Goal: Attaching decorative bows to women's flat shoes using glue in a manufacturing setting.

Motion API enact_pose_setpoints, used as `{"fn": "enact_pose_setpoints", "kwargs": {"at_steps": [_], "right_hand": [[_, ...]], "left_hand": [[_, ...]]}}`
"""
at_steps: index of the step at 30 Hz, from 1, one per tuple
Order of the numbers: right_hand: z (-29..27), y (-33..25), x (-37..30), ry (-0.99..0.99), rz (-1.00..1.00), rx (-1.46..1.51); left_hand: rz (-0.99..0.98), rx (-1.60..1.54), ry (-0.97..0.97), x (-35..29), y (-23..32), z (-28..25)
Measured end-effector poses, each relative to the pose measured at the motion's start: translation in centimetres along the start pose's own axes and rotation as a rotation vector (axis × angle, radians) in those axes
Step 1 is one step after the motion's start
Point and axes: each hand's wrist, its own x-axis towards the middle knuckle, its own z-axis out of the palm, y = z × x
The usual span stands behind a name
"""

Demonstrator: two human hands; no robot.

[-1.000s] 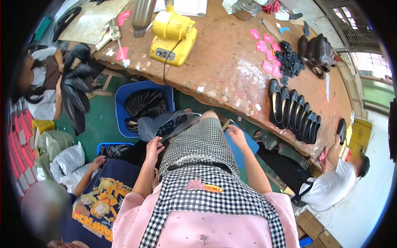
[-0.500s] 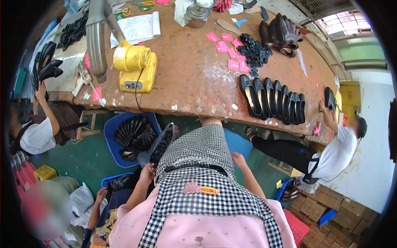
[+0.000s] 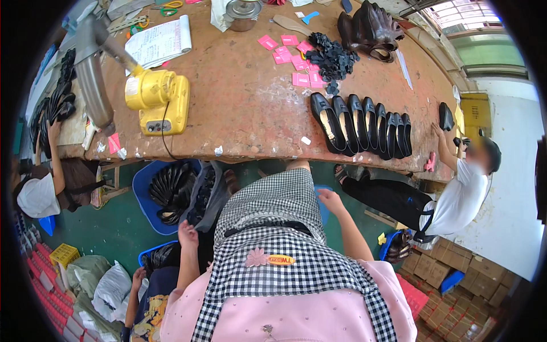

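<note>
My left hand (image 3: 187, 233) hangs low beside my apron, close to the lower edge of a grey plastic bag (image 3: 213, 196) with dark pieces in it. Its fingers are loosely curled, with nothing visible in them. On the other side, my right hand (image 3: 330, 199) is held over a blue stool (image 3: 325, 212), its fingers partly spread and empty. A blue tub (image 3: 142, 191) full of black shoes (image 3: 172, 188) stands on the floor beside the bag. On the bench (image 3: 239, 108) in front of me, several black slip-on shoes (image 3: 353, 122) stand in a row to the right.
A yellow machine (image 3: 162, 100) with a metal duct (image 3: 94, 74) occupies the bench's left. Farther back are pink cards (image 3: 289, 40), black scraps (image 3: 330, 57) and brown shoes (image 3: 370, 31). One co-worker (image 3: 37, 194) handles black shoes at far left; another (image 3: 464, 191) works at right.
The view has shifted, so the bench things sit farther left. My left hand has moved out from my apron, and my right hand has risen toward the bench. The left co-worker's shoes are now lower.
</note>
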Motion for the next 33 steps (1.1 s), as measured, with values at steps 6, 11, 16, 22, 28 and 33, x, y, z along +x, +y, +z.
{"fn": "enact_pose_setpoints", "kwargs": {"at_steps": [6,11,16,22,28,33], "right_hand": [[-6.1,1.4,0.9,-0.076,-0.035,-0.123],[-13.5,-0.2,6.6,-0.483,-0.1,-0.069],[-22.6,-11.2,15.0,-0.148,-0.333,0.019],[-25.4,-11.4,31.3,0.466,-0.584,-0.332],[-23.1,-11.5,38.3,0.416,-0.593,-0.411],[-24.2,-12.4,36.4,0.394,-0.751,-0.055]], "left_hand": [[0.375,-0.061,0.369,2.2,0.5,-6.5],[0.235,-0.01,0.253,7.0,-2.4,-13.2],[-0.091,0.082,0.098,13.4,-8.8,-9.3],[-0.057,0.234,0.144,17.9,-16.6,-8.7],[0.52,-0.231,0.159,13.4,-19.3,-8.7],[0.881,-0.118,-0.037,-0.8,-16.4,1.2]]}}
